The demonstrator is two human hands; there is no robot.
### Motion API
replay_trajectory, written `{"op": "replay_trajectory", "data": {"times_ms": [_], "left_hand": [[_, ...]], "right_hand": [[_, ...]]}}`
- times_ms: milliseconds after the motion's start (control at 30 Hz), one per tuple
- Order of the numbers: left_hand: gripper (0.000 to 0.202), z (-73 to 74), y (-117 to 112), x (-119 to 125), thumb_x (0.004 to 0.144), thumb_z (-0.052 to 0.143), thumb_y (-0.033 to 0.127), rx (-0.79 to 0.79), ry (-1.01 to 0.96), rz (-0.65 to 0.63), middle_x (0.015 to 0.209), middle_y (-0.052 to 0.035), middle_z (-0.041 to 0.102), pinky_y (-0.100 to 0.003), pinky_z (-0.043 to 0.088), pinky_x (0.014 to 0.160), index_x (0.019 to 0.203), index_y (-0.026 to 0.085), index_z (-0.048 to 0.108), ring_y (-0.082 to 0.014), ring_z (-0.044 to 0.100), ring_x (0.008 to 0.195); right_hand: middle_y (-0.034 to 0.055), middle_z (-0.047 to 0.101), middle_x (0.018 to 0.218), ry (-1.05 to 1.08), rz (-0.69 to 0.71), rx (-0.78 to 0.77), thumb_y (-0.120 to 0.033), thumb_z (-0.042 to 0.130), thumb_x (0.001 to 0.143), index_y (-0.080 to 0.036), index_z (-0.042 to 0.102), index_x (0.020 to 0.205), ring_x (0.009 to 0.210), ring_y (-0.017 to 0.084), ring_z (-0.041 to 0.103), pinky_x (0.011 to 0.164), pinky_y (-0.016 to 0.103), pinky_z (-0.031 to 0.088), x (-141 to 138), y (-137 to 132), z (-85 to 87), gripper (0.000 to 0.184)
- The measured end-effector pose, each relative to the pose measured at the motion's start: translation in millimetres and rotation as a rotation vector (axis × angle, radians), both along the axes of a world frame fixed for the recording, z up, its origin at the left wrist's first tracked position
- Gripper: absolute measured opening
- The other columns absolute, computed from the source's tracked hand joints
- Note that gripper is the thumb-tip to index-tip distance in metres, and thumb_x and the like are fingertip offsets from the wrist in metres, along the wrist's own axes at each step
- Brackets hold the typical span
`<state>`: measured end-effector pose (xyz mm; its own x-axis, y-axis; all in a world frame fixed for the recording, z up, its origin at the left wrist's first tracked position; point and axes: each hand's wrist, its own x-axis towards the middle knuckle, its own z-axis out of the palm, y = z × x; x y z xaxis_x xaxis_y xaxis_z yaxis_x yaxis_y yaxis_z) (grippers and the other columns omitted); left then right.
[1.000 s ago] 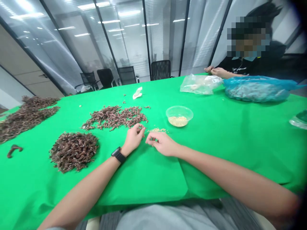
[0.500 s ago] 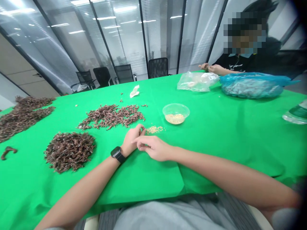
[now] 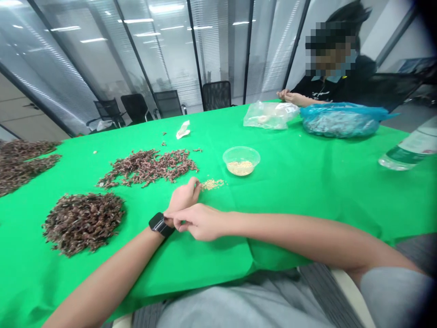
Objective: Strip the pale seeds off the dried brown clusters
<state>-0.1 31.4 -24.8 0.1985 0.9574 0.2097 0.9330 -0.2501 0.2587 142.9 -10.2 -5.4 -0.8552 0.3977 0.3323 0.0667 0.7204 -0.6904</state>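
Left hand point(image 3: 184, 197) curled beside loose grain-like bits point(image 3: 213, 184); right hand point(image 3: 201, 222), index extended, at smartwatch point(image 3: 158, 223). Cannot tell whether either grips anything. Left-hand jerk could scatter bits.

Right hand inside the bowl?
No, the right hand is at the watch, apart from the bowl.

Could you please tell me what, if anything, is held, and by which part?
I can't tell whether the left hand pinches anything; the right hand, fingertip near the watch, shows nothing held.
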Motion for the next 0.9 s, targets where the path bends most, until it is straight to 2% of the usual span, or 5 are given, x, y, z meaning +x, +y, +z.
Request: {"op": "replay_trajectory", "data": {"times_ms": [167,333,500,633,900], "left_hand": [[0.025,4.6,3,-1,0.102,0.040,0.043,-0.032,-0.012,0.046,0.071,-0.0042,0.067,-0.027,0.030,0.054,0.109,0.025,0.055,-0.0228,0.064,0.062],[0.028,5.6,2,-6,0.102,0.037,0.046,-0.004,0.018,0.054,0.068,-0.0033,0.066,-0.027,0.028,0.052,0.112,0.026,0.054,-0.0231,0.063,0.058],[0.030,6.1,2,-11,0.103,0.034,0.047,0.005,0.038,0.056,0.070,-0.0047,0.068,-0.027,0.030,0.053,0.113,0.025,0.053,-0.0246,0.066,0.062],[0.030,16.3,0,-14,0.103,0.033,0.045,-0.012,0.083,0.113,0.075,-0.0073,0.071,-0.028,0.033,0.056,0.115,0.024,0.052,-0.0266,0.069,0.068],[0.034,32.5,-20,-24,0.105,0.028,0.044,-0.073,0.282,0.164,0.078,-0.0089,0.073,-0.031,0.041,0.059,0.119,0.022,0.049,-0.0300,0.071,0.072]], "right_hand": [[0.0034,0.073,0.098,-0.004,-0.097,0.007,-0.008,0.057,0.087,-0.020,0.063,0.090,0.088,0.018,0.067,0.075,0.025,0.044,-14,-2,-2.2,0.014],[0.0039,0.074,0.104,0.003,-0.083,0.003,-0.008,0.059,0.087,-0.020,0.062,0.089,0.097,0.020,0.069,0.080,0.026,0.046,-28,-6,0.6,0.013],[0.0055,0.070,0.126,-0.032,-0.084,0.064,-0.008,0.059,0.086,-0.021,0.060,0.090,0.108,0.021,0.068,0.084,0.026,0.047,-34,-12,1.6,0.013],[0.0054,0.060,0.143,0.002,-0.091,0.090,-0.008,0.055,0.089,-0.021,0.059,0.093,0.119,0.021,0.065,0.090,0.028,0.049,-31,-13,1.1,0.014],[0.0038,0.051,0.153,0.020,-0.038,0.182,-0.010,0.050,0.091,-0.021,0.058,0.093,0.112,0.019,0.068,0.087,0.027,0.053,-29,-21,3.8,0.013]]}}
